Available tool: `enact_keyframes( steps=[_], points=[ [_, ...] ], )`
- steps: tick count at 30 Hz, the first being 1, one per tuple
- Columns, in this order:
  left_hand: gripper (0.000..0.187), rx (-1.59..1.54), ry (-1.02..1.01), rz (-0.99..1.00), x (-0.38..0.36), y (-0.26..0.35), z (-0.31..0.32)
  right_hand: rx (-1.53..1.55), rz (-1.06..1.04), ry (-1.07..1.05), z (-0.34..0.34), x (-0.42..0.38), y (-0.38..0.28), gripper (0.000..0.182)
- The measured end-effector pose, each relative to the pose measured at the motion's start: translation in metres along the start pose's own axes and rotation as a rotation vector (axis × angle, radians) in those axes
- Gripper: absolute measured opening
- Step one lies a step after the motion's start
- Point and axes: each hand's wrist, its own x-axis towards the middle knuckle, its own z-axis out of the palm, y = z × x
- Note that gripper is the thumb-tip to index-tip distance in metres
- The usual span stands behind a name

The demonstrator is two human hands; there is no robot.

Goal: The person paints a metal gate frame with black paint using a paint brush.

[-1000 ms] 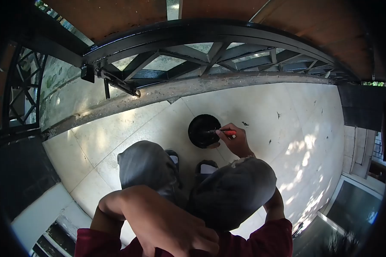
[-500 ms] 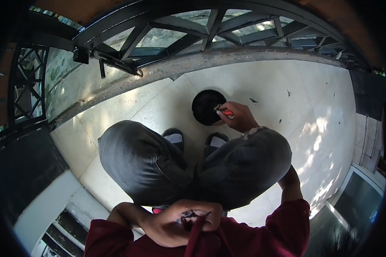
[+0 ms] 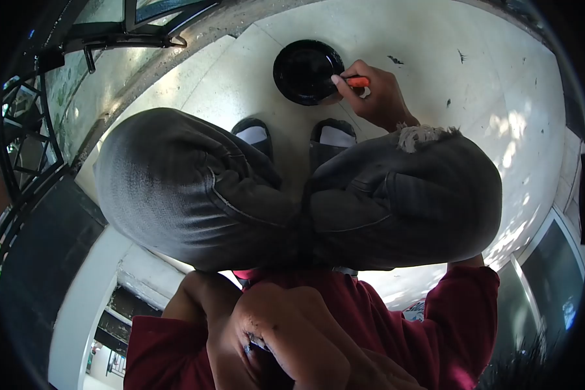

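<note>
A round black bowl [image 3: 305, 71] stands on the pale floor beyond my feet, and something dark and glossy shows inside it. My right hand [image 3: 374, 94], at the bowl's right rim, is closed on a slim tool, apparently a paintbrush [image 3: 357, 82], by its orange-red handle. Its working end points into the bowl and is hard to make out. My left hand [image 3: 292, 331] is close to the camera, in front of my maroon shirt [image 3: 377, 305]. Its fingers look bent, with the tips hidden, and dark smudges mark its skin.
My knees in grey jeans [image 3: 182, 188] fill the middle, with sandalled feet [image 3: 253, 135] between them and the bowl. A black metal gate [image 3: 29, 130] and a raised concrete edge [image 3: 208, 39] run along the left. Dark flecks [image 3: 395, 60] lie on the tiles [image 3: 435, 91].
The view has tipped down, so the bowl and right hand sit higher in it. My left hand has come up nearer the camera. The right hand remains at the bowl's rim with the brush.
</note>
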Motion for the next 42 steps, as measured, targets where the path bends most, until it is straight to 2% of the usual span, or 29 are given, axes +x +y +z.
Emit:
enact_keyframes(
  steps=[1, 3, 5, 7, 9, 12, 14, 16, 17, 20, 24, 27, 31, 33, 34, 35, 40, 42],
  points=[
    [0.033, -0.003, 0.017, 0.011, 0.002, -0.003, -0.014, 0.087, 0.048, 0.048, 0.002, 0.000, -0.003, 0.021],
    [0.029, 0.200, -0.424, -0.009, 0.003, -0.004, -0.049, 0.110, 0.060, 0.055, 0.007, -0.002, 0.004, 0.018],
    [0.028, 0.167, -0.365, -0.069, 0.003, 0.003, -0.046, 0.057, -0.066, 0.095, 0.009, 0.000, 0.010, 0.017],
    [0.028, 0.141, -0.313, -0.122, 0.007, -0.001, -0.035, 0.059, -0.093, 0.105, 0.013, -0.001, 0.008, 0.016],
    [0.026, -0.216, -0.187, 0.108, 0.016, -0.022, -0.018, 0.070, -0.087, 0.078, 0.015, -0.003, 0.005, 0.015],
    [0.019, -0.123, -0.121, 0.088, 0.012, -0.015, -0.012, 0.043, -0.120, 0.112, 0.015, -0.004, 0.002, 0.015],
    [0.019, -0.136, -0.163, 0.116, 0.009, -0.019, -0.018, 0.066, -0.146, 0.166, 0.016, -0.002, 0.001, 0.016],
    [0.018, -0.185, -0.244, 0.155, 0.006, -0.027, -0.030, -0.069, -0.055, 0.040, 0.009, -0.002, 0.003, 0.015],
    [0.018, -0.209, -0.285, 0.177, 0.007, -0.030, -0.035, -0.080, -0.057, 0.044, 0.006, -0.003, 0.002, 0.015],
    [0.018, -0.203, -0.346, 0.201, 0.008, -0.023, -0.038, 0.083, 0.053, 0.108, 0.010, 0.001, -0.008, 0.016],
    [0.020, -0.119, -0.405, 0.149, 0.020, -0.004, -0.035, 0.030, -0.099, 0.074, 0.019, 0.001, -0.003, 0.015],
    [0.021, -0.092, -0.429, 0.100, 0.029, 0.004, -0.033, 0.028, -0.093, 0.018, 0.011, 0.007, -0.004, 0.014],
    [0.022, -0.081, -0.301, 0.114, 0.013, 0.006, -0.035, 0.047, -0.074, 0.003, 0.023, -0.001, -0.003, 0.013],
    [0.025, -0.061, -0.437, 0.204, 0.023, 0.004, -0.036, 0.040, -0.049, -0.001, 0.020, 0.001, -0.005, 0.014],
    [0.025, -0.120, -0.439, 0.181, 0.025, 0.006, -0.035, 0.043, -0.031, -0.010, 0.021, 0.000, -0.003, 0.014],
    [0.025, -0.126, -0.431, 0.183, 0.024, 0.009, -0.031, 0.053, -0.015, 0.002, 0.021, 0.002, -0.001, 0.014],
    [0.026, 0.081, 0.107, -0.123, 0.010, 0.032, 0.001, 0.065, -0.034, 0.028, 0.024, 0.002, 0.001, 0.014],
    [0.026, 0.115, 0.063, -0.113, -0.007, 0.023, -0.011, 0.052, -0.041, 0.019, 0.022, 0.002, 0.000, 0.015]
  ],
)
